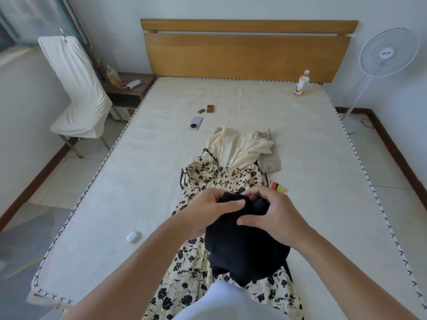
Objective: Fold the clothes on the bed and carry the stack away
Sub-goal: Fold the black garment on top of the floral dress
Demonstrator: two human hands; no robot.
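At lower centre of the frame, the left hand (205, 213) and right hand (275, 215) both pinch the black garment (242, 245) above the floral dress (191, 269); they should find matching edges before creasing.

we see soft, even daylight from the window (13, 21) at left, faint shadows on the bed (323, 181), wide-angle bending at the edges, slight overall softness.

Dress (208, 269) lies on bed (115, 204), top (238, 146) behind it. Phone (196, 122) behind-left of top; bottle (302, 83) near headboard (247, 51), right
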